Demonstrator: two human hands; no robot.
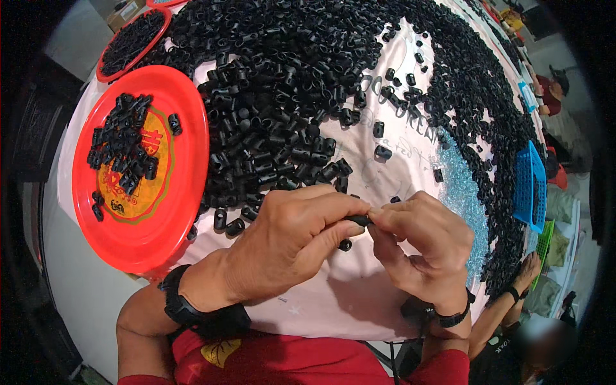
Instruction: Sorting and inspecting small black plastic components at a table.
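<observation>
My left hand [292, 234] pinches a small black plastic piece [357, 220] between thumb and fingertips, above the pink cloth. The fingertips of my right hand [420, 244] meet its other end, closed on it; whether they hold a second part is hidden. Just below the fingertips, a black tube piece [345, 244] lies on the cloth. Left of my hands, a large heap of short black plastic tubes [276, 122] with side holes spreads far back. A round red tray [90, 205] at the left bears several similar black pieces.
Behind the red tray is another red tray [168, 24] of thin black parts. Small shiny bluish-clear pieces [463, 199] lie to the right. A blue basket [530, 186] and a green basket [545, 247] line the right edge. A co-worker's hand [529, 269] is at the lower right.
</observation>
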